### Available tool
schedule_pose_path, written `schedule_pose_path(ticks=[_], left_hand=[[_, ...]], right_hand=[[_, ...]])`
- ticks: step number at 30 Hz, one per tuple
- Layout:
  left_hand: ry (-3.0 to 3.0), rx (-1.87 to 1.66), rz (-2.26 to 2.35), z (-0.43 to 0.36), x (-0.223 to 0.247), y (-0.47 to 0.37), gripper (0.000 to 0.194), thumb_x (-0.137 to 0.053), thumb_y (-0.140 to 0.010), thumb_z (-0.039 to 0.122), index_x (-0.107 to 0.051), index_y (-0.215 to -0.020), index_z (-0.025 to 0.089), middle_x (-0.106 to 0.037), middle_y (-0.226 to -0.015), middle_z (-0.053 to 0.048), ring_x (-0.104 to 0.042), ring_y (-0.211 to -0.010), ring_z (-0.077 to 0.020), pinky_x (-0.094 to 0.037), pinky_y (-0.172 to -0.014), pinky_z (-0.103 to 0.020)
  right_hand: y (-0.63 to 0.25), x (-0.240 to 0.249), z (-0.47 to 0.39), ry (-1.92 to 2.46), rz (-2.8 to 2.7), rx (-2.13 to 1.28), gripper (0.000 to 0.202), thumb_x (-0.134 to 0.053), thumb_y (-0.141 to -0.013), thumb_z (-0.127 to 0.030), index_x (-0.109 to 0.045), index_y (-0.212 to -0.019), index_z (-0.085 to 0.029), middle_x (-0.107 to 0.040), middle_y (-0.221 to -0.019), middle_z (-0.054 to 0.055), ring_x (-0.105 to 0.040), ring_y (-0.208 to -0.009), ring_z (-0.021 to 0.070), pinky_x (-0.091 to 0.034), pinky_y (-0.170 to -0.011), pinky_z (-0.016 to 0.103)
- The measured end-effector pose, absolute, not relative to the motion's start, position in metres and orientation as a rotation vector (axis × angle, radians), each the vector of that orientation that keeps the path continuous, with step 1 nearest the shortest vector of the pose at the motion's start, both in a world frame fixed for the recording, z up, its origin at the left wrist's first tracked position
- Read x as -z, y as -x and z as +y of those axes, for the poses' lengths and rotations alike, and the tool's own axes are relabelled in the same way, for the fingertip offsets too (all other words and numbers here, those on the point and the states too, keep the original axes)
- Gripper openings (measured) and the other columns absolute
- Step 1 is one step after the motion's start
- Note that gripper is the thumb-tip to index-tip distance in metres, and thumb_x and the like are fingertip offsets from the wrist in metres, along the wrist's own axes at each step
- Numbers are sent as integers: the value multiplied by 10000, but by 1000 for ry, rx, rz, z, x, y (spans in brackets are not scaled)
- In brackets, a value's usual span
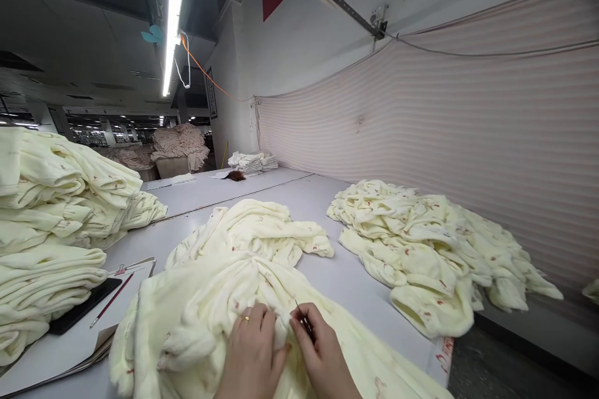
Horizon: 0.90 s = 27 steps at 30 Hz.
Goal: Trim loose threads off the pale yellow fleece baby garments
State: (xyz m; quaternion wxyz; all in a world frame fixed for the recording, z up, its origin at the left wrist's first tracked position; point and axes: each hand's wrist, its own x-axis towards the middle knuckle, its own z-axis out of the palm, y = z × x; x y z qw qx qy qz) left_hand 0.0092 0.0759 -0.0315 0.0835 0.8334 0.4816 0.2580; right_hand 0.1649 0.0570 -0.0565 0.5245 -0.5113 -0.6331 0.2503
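Note:
A pale yellow plush garment [234,287] with small reddish motifs lies bunched in front of me on the table. My left hand [255,346] is closed on a fold of it, with a ring on one finger. Close beside it, my right hand [321,346] grips a small dark pair of thread snips [305,322]. Their thin metal tip points up and left over the cloth. Most of the snips is hidden in the fingers. Behind the folds under my hands, more of the same pale yellow cloth [262,224] is heaped.
Folded yellow garments [56,212] are stacked high at left. Beside them lie a dark phone-like slab [87,305], a red pencil [112,299] and papers [70,355]. A loose garment heap [412,249] reaches the table's right edge. White folded cloths [253,162] lie at the back.

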Motion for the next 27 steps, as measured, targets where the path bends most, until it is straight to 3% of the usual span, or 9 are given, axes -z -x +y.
schedule_pose_path(ticks=[2, 5, 8, 10, 13, 16, 20, 24, 27], left_hand=[[-2394, -902, 1404, 80, 42, -14, 218, -373, -791, 98, -561, -842, 194, -566, -903, -72, -549, -859, -244, -397, -859, -454], [-2181, -1076, 1268, 84, 53, -7, 216, -348, -810, 112, -529, -859, 220, -550, -867, -29, -540, -837, -214, -351, -924, -432], [-2027, -1179, 1149, 86, 58, 4, 171, -398, -808, 163, -539, -874, 234, -561, -845, -13, -523, -834, -219, -368, -863, -377], [-1958, -1202, 1090, 85, 60, 8, 145, -427, -809, 186, -548, -870, 239, -561, -832, -3, -519, -825, -210, -374, -835, -346], [-1849, -1193, 1032, 85, 64, 12, 129, -455, -813, 207, -563, -878, 236, -560, -857, -6, -532, -825, -198, -406, -775, -304], [-1780, -1176, 1011, 86, 63, 14, 121, -501, -808, 233, -580, -900, 224, -580, -874, -19, -559, -818, -197, -437, -725, -282], [-1663, -1062, 1004, 92, 48, 16, 138, -544, -832, 299, -586, -928, 209, -621, -867, -32, -593, -871, -209, -461, -745, -280], [-1649, -911, 961, 99, 28, 22, 197, -540, -848, 329, -565, -997, 203, -646, -963, -60, -611, -891, -211, -470, -782, -303], [-1892, -765, 1130, 99, 21, 35, 243, -597, -787, 302, -527, -1003, 214, -606, -1031, -58, -589, -942, -223, -441, -863, -341]], right_hand=[[-167, 63, 55, 1241, -1613, -445, 73, -418, -897, -230, -491, -904, -236, -558, -795, -8, -524, -682, 159, -429, -645, 247], [-174, 68, 54, 1347, -1690, -332, 143, -415, -832, -150, -502, -894, -244, -570, -846, 4, -549, -710, 166, -435, -640, 253], [-179, 58, 51, 1462, -1717, -505, 57, -518, -803, -186, -539, -805, -240, -586, -850, 6, -583, -754, 174, -448, -654, 251], [-179, 48, 48, 1461, -1739, -604, 49, -566, -808, -245, -594, -848, -241, -600, -882, 14, -604, -806, 184, -459, -700, 259], [-175, 40, 44, 1436, -1816, -573, 176, -526, -862, -318, -636, -988, -263, -604, -943, 25, -621, -801, 181, -466, -700, 259], [-169, 43, 44, 1484, -1833, -464, 192, -486, -886, -330, -652, -966, -275, -620, -917, 17, -625, -739, 174, -456, -639, 251], [-163, 53, 46, 1498, -1740, -396, 204, -575, -821, -310, -610, -1018, -275, -634, -902, 6, -626, -781, 187, -448, -671, 254], [-163, 52, 58, 1492, -1637, -398, 156, -523, -754, -148, -597, -840, -254, -621, -795, -15, -578, -692, 180, -394, -621, 256], [-167, 44, 71, 1460, -1497, -473, 87, -489, -796, -181, -552, -762, -231, -596, -723, -17, -547, -670, 179, -391, -625, 261]])
